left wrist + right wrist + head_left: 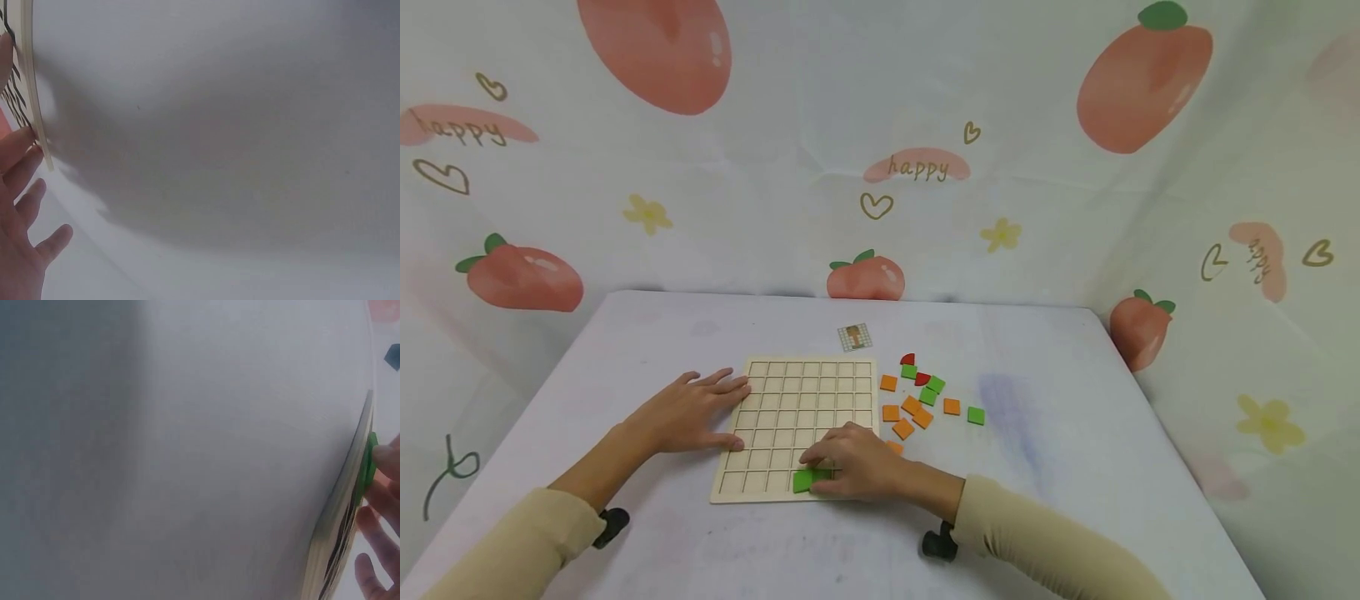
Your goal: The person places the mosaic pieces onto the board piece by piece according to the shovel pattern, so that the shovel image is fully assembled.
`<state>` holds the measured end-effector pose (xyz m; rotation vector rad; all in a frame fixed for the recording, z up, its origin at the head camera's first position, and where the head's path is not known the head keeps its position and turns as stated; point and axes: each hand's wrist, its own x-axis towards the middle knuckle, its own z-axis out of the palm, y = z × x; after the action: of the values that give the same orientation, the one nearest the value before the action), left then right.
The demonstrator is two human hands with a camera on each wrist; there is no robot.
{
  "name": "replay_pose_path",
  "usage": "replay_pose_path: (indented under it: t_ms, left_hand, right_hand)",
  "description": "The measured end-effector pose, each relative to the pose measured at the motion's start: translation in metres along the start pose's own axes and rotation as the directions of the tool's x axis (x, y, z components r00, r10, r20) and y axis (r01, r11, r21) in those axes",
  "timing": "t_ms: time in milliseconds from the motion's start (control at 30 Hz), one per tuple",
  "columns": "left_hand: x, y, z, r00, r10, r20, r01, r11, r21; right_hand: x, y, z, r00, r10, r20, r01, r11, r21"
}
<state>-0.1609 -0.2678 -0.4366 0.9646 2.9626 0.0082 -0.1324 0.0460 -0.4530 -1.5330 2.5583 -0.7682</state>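
Observation:
A pale wooden grid board lies flat on the table. My left hand rests along its left edge with fingers spread; in the left wrist view the fingertips touch that edge. Over the lower right of the board, my right hand pinches a green square tile between thumb and fingers, partly hidden by them. Just left of it, another green tile sits in the bottom row. The right wrist view shows green tile edges under the thumb, at the board's rim.
Right of the board lie scattered orange square tiles, several green tiles and two red quarter-round pieces. A small picture card lies behind the board. A printed cloth hangs behind the white table.

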Motion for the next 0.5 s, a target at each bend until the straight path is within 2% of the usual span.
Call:
replay_pose_path:
  t_ms: [200,500]
  left_hand:
    - [0.0006,0.0018,-0.0016,1.000,-0.001,0.006,0.001,1.000,-0.006]
    - [0.0009,0.0029,-0.0027,1.000,-0.011,0.015,0.011,1.000,-0.009]
  right_hand:
    - [0.0027,-0.0015,0.0046,1.000,-0.007,-0.010,0.006,0.997,-0.080]
    - [0.0041,-0.0048,0.0058,1.000,0.025,-0.009,-0.026,0.994,-0.108]
